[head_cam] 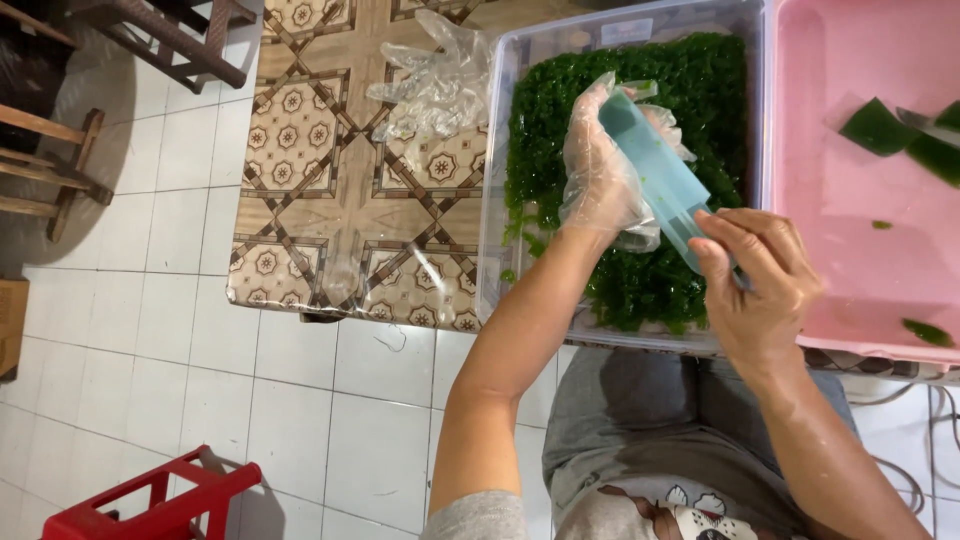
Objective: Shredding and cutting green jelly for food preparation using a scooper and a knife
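My left hand (603,170), inside a thin clear plastic glove, grips the upper end of a light blue plastic tool (655,172) with a forked lower end. My bare right hand (762,282) pinches the tool's lower end. Both hands hover over a clear plastic tub (497,200) filled with small dark green jelly pieces (700,90). To the right stands a pink basin (840,250) holding a few larger green slabs (878,126).
A spare clear glove (432,85) lies on the patterned tablecloth (330,180) left of the tub. White tiled floor lies below, with a red stool (160,505) at bottom left and wooden chair legs (60,160) at far left.
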